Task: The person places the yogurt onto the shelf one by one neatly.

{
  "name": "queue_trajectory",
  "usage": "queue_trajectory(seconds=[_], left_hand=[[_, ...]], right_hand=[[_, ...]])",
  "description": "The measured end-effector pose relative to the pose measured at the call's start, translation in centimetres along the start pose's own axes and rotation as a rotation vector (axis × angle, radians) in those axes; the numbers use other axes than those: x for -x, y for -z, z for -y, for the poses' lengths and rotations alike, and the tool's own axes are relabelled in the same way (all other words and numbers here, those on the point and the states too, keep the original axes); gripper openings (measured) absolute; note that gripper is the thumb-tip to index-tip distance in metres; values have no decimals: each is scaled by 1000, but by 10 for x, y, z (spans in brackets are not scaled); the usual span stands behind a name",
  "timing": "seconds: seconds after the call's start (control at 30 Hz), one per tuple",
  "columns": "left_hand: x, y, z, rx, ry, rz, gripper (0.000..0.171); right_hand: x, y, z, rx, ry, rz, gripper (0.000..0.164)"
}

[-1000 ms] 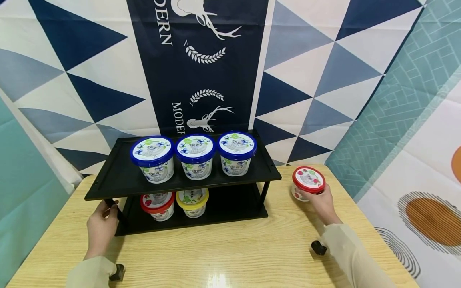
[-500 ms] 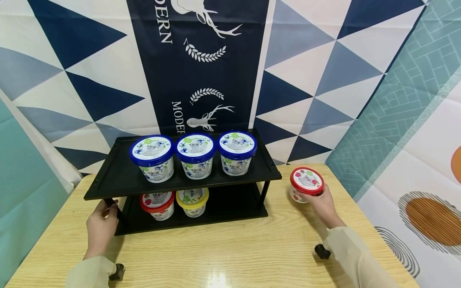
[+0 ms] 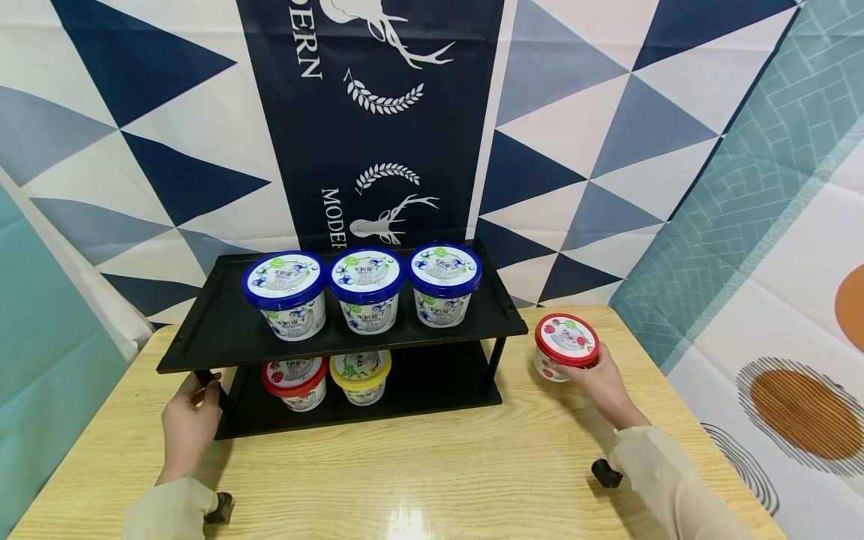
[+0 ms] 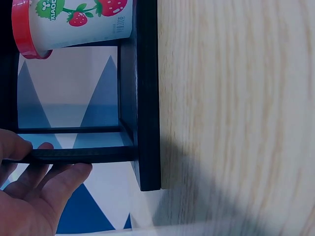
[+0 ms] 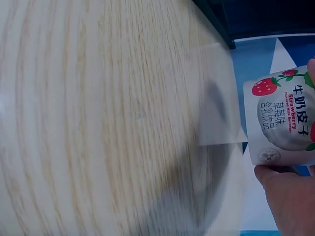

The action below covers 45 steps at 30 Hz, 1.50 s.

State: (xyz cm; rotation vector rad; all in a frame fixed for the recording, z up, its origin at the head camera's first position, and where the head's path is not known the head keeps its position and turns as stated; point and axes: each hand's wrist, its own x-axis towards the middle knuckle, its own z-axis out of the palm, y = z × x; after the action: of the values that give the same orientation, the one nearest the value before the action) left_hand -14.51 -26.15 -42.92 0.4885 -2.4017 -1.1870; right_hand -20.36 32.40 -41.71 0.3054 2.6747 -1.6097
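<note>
My right hand (image 3: 604,384) grips a strawberry milk tub (image 3: 567,340) with a red lid, right of the black two-tier rack (image 3: 378,351). In the right wrist view, fingers hold the white tub (image 5: 280,120) from two sides, its strawberry print showing. My left hand (image 3: 189,431) pinches the rack's front left post; the left wrist view shows thumb and fingers on either side of that post (image 4: 98,155). Three blue-lidded tubs (image 3: 364,292) stand in a row on the top shelf. Below are a red-lidded tub (image 3: 295,382) and a yellow-lidded tub (image 3: 361,379), their backs partly hidden by the upper shelf.
A light wooden table (image 3: 405,465) carries the rack. Behind it hangs a patterned cloth (image 3: 540,150) with triangles and deer. The bottom shelf (image 3: 432,379) has bare surface right of the yellow-lidded tub. Another front post (image 3: 496,360) supports the rack's right side.
My right hand has carried the red-lidded tub slightly left, toward the rack. My left hand has stayed at the post, and the rack with its tubs stands as before.
</note>
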Motion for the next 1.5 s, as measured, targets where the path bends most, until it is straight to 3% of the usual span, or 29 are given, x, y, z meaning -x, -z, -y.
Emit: queue_trajectory(seconds=[0.77, 1.5], left_hand=[[1, 0, 1, 5, -6, 11, 28], [1, 0, 3, 10, 3, 14, 29]], right_hand=[[15, 4, 7, 16, 42, 60, 93], [28, 8, 14, 84, 104, 119, 93]])
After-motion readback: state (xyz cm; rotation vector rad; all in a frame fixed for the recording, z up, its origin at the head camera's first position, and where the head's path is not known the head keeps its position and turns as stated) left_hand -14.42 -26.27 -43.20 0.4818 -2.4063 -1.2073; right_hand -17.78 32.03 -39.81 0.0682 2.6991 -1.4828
